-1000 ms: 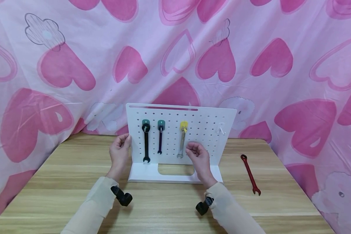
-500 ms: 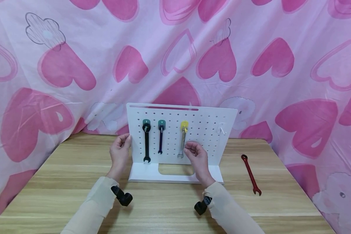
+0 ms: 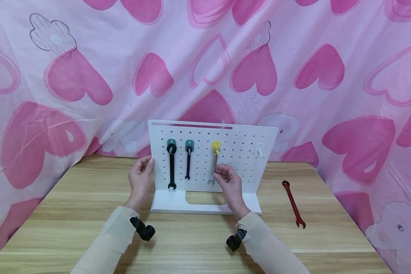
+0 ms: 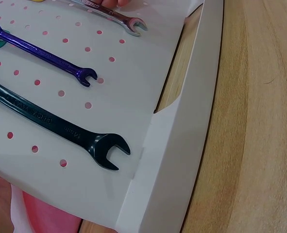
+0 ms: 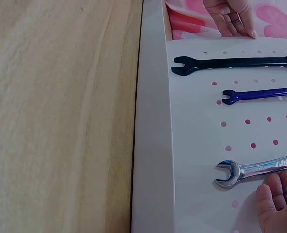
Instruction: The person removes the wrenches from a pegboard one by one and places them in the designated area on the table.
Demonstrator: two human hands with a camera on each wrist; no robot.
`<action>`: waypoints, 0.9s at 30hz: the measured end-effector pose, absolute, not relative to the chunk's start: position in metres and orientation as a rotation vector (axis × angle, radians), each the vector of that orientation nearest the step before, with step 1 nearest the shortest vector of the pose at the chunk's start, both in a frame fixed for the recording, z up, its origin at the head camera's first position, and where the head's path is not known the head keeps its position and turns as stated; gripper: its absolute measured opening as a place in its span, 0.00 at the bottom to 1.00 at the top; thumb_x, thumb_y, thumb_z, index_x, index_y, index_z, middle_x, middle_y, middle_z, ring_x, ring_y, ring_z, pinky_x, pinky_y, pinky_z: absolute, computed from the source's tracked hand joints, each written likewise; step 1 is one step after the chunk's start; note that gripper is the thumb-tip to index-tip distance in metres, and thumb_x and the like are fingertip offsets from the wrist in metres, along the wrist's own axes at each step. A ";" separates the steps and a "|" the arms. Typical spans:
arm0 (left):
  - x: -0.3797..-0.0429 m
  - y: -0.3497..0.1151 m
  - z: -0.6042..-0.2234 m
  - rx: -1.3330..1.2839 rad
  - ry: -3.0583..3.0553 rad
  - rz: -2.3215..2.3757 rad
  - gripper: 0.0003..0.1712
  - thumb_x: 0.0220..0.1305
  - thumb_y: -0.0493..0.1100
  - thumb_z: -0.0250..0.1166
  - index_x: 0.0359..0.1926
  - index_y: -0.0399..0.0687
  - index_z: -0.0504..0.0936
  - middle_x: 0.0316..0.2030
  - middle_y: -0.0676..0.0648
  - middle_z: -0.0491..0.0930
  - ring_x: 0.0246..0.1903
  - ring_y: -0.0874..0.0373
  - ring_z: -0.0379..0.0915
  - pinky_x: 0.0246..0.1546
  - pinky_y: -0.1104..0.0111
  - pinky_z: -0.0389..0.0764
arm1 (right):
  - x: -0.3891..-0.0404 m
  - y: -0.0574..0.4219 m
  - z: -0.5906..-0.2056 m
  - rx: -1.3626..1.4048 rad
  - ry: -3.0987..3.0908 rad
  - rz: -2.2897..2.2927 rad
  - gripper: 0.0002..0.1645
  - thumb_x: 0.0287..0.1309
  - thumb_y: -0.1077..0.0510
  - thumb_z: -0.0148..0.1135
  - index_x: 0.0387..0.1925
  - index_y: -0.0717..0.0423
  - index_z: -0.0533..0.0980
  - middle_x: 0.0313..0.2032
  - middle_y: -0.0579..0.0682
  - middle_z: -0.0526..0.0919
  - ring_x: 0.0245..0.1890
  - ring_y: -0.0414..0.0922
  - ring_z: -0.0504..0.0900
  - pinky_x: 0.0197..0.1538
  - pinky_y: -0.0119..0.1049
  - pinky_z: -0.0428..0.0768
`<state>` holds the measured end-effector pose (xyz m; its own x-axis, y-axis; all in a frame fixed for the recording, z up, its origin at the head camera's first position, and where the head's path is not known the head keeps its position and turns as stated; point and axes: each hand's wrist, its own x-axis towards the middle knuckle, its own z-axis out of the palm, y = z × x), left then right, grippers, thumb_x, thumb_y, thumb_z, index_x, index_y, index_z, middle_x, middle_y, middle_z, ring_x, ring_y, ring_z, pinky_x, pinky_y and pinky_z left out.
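Left hand (image 3: 140,179) pinching white pegboard (image 3: 200,161) at its left edge. Right hand (image 3: 230,186) resting at shaft of silver wrench (image 5: 260,168), fingers bending beside it; cannot tell whether pinching. Silver wrench hanging from yellow hook (image 3: 216,145), about midway between pegboard's side edges, forked end pointing toward bottom edge. Dark wrench (image 3: 172,167) and purple wrench (image 3: 188,165) hanging nearer left edge. Red wrench (image 3: 294,204) lying toward right edge of table (image 3: 185,247).

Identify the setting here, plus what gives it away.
Probably a staged tabletop recording spot, not a working shop: a heart-print curtain hangs behind a wooden table, a white pegboard holds three wrenches, and black wrist cameras show too.
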<state>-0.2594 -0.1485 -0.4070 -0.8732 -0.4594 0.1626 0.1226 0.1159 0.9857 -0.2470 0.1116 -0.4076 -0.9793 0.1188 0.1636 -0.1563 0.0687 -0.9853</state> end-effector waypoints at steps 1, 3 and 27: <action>-0.259 -0.149 -0.407 0.325 -1.971 -1.807 0.20 0.65 0.54 0.57 0.51 0.48 0.77 0.41 0.53 0.75 0.40 0.62 0.69 0.40 0.84 0.74 | -0.247 0.111 -0.407 0.037 -2.142 2.014 0.17 0.57 0.65 0.63 0.49 0.56 0.74 0.46 0.53 0.79 0.46 0.43 0.76 0.48 0.26 0.77; -0.260 -0.149 -0.407 0.323 -1.969 -1.809 0.19 0.65 0.54 0.57 0.50 0.48 0.77 0.40 0.54 0.75 0.40 0.63 0.69 0.40 0.84 0.74 | -0.247 0.111 -0.408 0.034 -2.143 2.013 0.17 0.57 0.65 0.63 0.49 0.56 0.74 0.46 0.53 0.79 0.46 0.43 0.77 0.48 0.27 0.78; -0.259 -0.149 -0.407 0.333 -1.968 -1.823 0.19 0.66 0.53 0.57 0.50 0.47 0.77 0.41 0.52 0.75 0.40 0.62 0.69 0.38 0.85 0.74 | -0.245 0.100 -0.408 0.026 -2.097 2.072 0.18 0.56 0.67 0.62 0.50 0.62 0.73 0.47 0.58 0.77 0.45 0.43 0.75 0.47 0.25 0.77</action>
